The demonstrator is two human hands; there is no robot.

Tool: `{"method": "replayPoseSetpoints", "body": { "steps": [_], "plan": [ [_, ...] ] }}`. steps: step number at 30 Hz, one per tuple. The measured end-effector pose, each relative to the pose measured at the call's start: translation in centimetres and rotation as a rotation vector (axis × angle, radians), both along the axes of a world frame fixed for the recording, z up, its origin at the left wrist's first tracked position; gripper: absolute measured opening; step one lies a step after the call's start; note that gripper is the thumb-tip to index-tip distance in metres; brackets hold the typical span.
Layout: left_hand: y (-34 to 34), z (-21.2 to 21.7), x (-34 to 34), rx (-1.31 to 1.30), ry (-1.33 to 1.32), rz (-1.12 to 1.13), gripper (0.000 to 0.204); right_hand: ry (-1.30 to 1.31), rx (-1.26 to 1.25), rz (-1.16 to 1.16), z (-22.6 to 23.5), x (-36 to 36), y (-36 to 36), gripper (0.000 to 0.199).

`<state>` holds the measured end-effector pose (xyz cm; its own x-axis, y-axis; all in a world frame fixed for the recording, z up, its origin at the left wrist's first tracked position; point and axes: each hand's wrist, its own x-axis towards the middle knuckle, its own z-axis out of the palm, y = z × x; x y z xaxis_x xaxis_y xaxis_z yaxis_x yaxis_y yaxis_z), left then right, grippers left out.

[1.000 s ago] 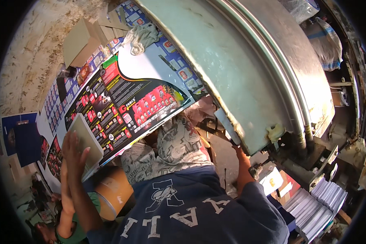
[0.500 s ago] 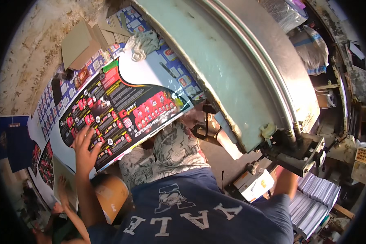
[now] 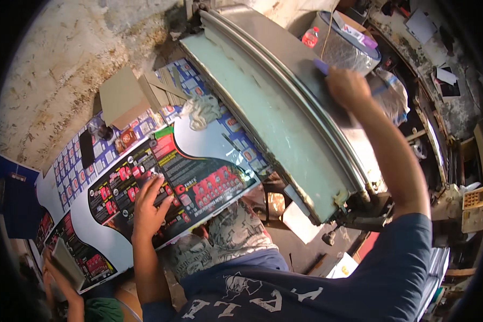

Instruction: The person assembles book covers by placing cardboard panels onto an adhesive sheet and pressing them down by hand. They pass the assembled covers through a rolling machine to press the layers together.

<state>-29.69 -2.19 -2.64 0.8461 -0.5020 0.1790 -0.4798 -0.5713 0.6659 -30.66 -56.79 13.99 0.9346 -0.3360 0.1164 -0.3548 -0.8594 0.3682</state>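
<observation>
Beyond the left end of the blue-patterned bench [image 3: 70,182], a dark blue panel [image 3: 19,206] is being seen in shadow. At the near left corner, a thin grey board [image 3: 68,263] is being held tilted by a co-worker's hand [image 3: 52,271]. Toward the far edge of the bench, 1 flat black object [image 3: 86,150] is lying, and to its right a small red-brown packet [image 3: 126,138]. A cardboard box [image 3: 123,99] is standing at the same edge.

Along the near edge, a large printed sheet [image 3: 112,201] in black, red and white is lying, and the left hand [image 3: 151,206] is being rested on it, palm down, with thumb and fingers spread. Toward the bench's right end, a crumpled pale cloth [image 3: 200,111] is lying.

Beside that end, a machine's pale green bed [image 3: 263,110] is being bordered by silver bars [image 3: 306,92]. Over the grey metal cover [image 3: 284,48] beyond them, a purple-blue object [image 3: 321,65] is being gripped by the right hand [image 3: 351,88], its fingers curled narrow; whether the cover is being touched cannot be told. Behind it, 1 red-labelled bottle [image 3: 310,37] is standing near a plastic-wrapped container [image 3: 354,53].
</observation>
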Motion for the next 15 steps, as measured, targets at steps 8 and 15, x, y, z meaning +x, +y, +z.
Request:
{"method": "replayPoseSetpoints", "body": {
  "steps": [8, 15],
  "plan": [
    [9.7, -1.7, -2.8, 0.021, 0.081, 0.218, 0.054, -0.205, 0.561, 0.14, -4.5, 0.1, -10.4, 0.064],
    [-5.3, 1.5, 2.6, -0.233, 0.068, 0.073, 0.043, -0.009, 0.583, -0.308, -6.3, 1.4, -8.4, 0.118]
  ]
}}
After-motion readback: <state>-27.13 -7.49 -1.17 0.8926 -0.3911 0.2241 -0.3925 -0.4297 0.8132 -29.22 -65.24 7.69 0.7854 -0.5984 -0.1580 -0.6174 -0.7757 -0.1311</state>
